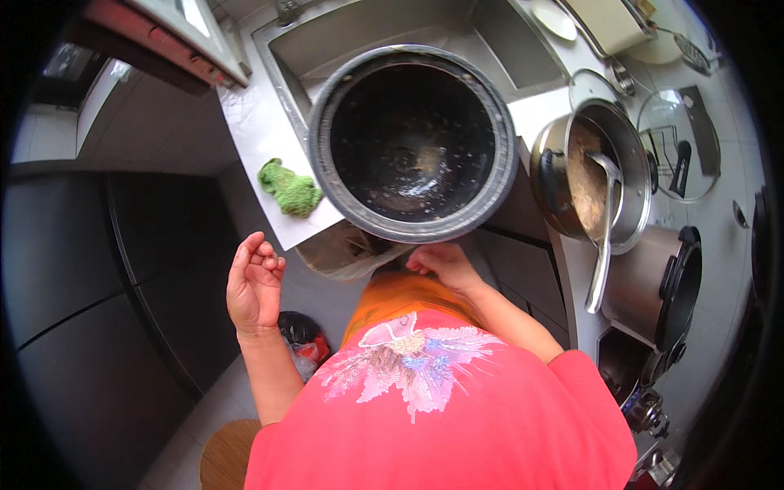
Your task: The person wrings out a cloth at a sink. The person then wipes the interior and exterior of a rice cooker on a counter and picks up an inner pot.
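A large round dark pot with a broad grey rim stands over the front edge of the steel sink. Its black inside looks wet, with light specks of residue. My left hand is raised left of it, palm up, fingers loosely bent and holding nothing. Just below the pot's near rim is my right hand, its fingers curled; whether they hold anything cannot be seen. A crumpled green cloth lies on the white counter, between my left hand and the pot.
Right of the pot, a steel pot contains brownish food and a ladle. A tall steel stockpot and a glass lid are beyond. A bin stands under the counter's edge. Dark cabinets line the left.
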`<action>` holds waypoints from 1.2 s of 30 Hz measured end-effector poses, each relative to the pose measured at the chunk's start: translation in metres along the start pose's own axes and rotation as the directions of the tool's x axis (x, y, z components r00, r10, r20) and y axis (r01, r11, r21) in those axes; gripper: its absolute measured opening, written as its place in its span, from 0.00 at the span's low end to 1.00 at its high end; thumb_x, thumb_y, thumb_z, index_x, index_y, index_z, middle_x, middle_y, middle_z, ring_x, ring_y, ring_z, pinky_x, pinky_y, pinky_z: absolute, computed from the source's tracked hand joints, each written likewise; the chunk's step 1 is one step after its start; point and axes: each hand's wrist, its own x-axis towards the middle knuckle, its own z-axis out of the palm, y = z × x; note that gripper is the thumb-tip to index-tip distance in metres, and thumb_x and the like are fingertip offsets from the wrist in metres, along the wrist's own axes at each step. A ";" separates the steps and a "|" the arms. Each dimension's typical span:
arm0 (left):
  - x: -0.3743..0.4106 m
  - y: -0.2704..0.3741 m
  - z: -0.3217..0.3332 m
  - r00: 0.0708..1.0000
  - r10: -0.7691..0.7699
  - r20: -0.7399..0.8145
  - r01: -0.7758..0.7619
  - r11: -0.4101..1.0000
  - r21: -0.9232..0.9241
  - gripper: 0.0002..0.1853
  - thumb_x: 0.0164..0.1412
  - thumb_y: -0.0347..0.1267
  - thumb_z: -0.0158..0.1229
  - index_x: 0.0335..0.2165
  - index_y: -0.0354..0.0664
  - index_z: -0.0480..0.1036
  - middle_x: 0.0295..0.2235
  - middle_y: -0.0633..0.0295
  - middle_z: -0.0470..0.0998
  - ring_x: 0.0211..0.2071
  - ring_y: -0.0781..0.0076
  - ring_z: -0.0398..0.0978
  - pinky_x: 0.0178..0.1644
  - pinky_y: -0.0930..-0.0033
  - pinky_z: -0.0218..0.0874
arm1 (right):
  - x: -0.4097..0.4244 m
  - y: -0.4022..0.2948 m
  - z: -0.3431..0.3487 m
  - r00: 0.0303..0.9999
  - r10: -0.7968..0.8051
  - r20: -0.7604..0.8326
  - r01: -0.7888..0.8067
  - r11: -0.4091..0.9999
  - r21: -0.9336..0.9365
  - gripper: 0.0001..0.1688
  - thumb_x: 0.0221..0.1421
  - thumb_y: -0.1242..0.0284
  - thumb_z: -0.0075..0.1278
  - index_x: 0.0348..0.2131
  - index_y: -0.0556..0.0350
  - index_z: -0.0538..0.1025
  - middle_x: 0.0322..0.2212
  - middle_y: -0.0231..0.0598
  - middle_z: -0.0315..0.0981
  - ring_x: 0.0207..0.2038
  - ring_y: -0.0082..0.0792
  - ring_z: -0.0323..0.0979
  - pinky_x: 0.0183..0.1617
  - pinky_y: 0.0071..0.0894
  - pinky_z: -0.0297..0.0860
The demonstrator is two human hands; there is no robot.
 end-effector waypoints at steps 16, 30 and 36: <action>0.011 -0.064 0.069 0.987 -0.032 -0.161 0.065 0.976 0.208 0.20 0.65 0.41 0.45 0.47 0.40 0.70 0.45 0.64 0.73 0.45 0.69 0.66 0.51 0.64 0.56 | -0.111 0.007 -0.095 0.937 -0.332 -0.109 0.307 0.632 0.712 0.22 0.62 0.67 0.41 0.49 0.64 0.70 0.46 0.52 0.72 0.50 0.42 0.70 0.54 0.39 0.66; -0.020 -0.053 0.049 0.975 0.035 -0.218 0.007 0.982 0.186 0.15 0.64 0.39 0.49 0.42 0.40 0.72 0.42 0.62 0.74 0.40 0.70 0.70 0.45 0.65 0.63 | -0.071 0.022 -0.092 0.979 -0.057 -0.195 0.119 0.938 0.326 0.22 0.61 0.63 0.45 0.50 0.56 0.71 0.45 0.41 0.73 0.48 0.32 0.70 0.50 0.31 0.65; -0.020 -0.072 0.087 0.995 -0.011 -0.095 0.049 0.913 0.405 0.34 0.62 0.46 0.52 0.59 0.41 0.53 0.57 0.51 0.56 0.58 0.52 0.56 0.50 0.46 0.63 | -0.055 -0.025 -0.066 0.930 -0.202 -0.308 0.271 0.942 0.198 0.24 0.63 0.58 0.41 0.52 0.51 0.70 0.50 0.36 0.69 0.49 0.30 0.69 0.51 0.31 0.62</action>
